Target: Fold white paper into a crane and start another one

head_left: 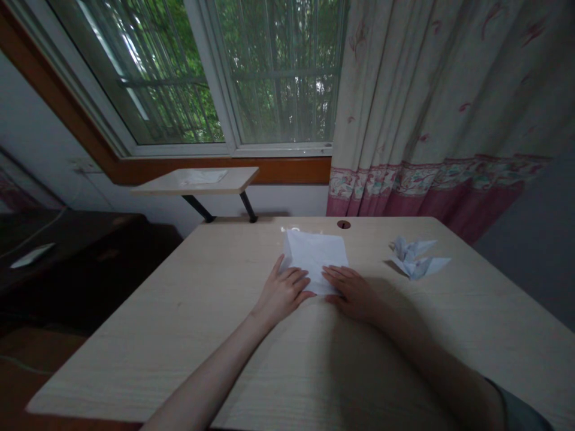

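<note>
A white sheet of paper point(317, 248) lies on the light wooden desk in front of me, its left edge slightly raised. My left hand point(284, 291) rests on the near left part of the sheet, fingers stretched and apart, thumb by the near edge. On the near right part lies my right hand point(353, 293), palm down with the fingers extended. Both hands press on the paper near its front edge and neither grips it. To the right of my right hand stand folded paper cranes point(415, 260), close together; how many I cannot tell exactly.
The desk point(233, 281) has a round cable hole cover point(344, 224) at its back edge. A small raised shelf point(238, 178) at back left bears some white paper point(204, 176). A patterned curtain point(426, 120) hangs behind, beside a window point(278, 78). A dark table point(90, 239) stands left.
</note>
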The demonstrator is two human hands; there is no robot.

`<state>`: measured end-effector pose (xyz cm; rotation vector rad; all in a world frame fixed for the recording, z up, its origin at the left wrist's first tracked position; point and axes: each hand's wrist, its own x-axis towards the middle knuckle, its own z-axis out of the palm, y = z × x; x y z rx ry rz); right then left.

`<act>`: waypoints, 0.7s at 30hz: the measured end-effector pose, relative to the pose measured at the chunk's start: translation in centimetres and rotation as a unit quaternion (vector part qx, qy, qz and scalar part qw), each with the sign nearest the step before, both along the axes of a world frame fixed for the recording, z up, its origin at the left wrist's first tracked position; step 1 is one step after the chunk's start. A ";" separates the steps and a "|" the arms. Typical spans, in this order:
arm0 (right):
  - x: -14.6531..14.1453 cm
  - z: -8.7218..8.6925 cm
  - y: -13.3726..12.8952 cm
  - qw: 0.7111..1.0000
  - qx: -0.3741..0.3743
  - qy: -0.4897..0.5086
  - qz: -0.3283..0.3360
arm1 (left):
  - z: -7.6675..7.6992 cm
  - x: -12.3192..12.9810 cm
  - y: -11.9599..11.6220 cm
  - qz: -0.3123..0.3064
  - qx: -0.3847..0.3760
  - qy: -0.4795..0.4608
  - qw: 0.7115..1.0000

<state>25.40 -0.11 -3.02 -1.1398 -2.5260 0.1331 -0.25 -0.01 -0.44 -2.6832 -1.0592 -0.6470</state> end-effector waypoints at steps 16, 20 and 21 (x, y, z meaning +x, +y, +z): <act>0.7 -1.7 0.3 0.985 0.030 0.157 -0.057 | 0.0 0.1 0.0 0.047 -0.104 0.016 0.993; 0.7 -1.3 0.6 0.976 0.008 0.195 -0.094 | -0.1 0.1 -0.1 0.084 -0.123 0.013 0.989; 0.6 -1.2 0.7 0.975 0.009 0.198 -0.104 | -0.1 0.2 -0.1 0.095 -0.128 0.010 0.987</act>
